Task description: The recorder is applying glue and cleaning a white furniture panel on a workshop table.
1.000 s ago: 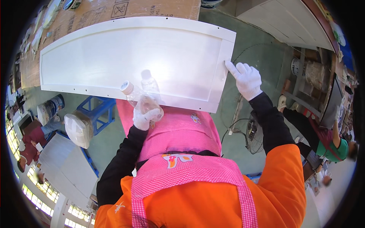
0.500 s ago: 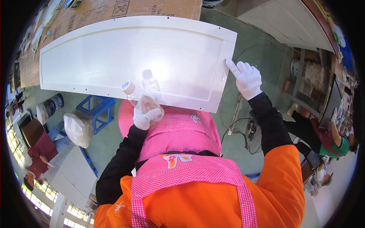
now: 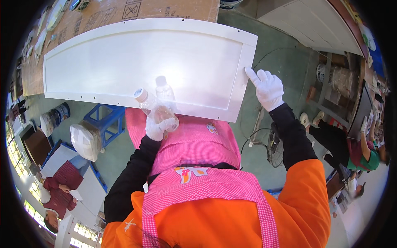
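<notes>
Bottle [image 3: 159, 110] in left grip [image 3: 155, 128], cap [image 3: 141, 95] protruding

Workshop: cardboard-covered counter [image 3: 197, 10] beyond left fingers [image 3: 168, 123]; framed white panel [image 3: 202, 62] at right fingers [image 3: 251, 75]; bucket [image 3: 53, 118] and plastic stool [image 3: 100, 123] left of left fingers; green floor [image 3: 285, 62] below; maroon-clad co-worker [image 3: 62, 180] far left of fingers, green-sleeved co-worker [image 3: 370, 162] far right.
</notes>
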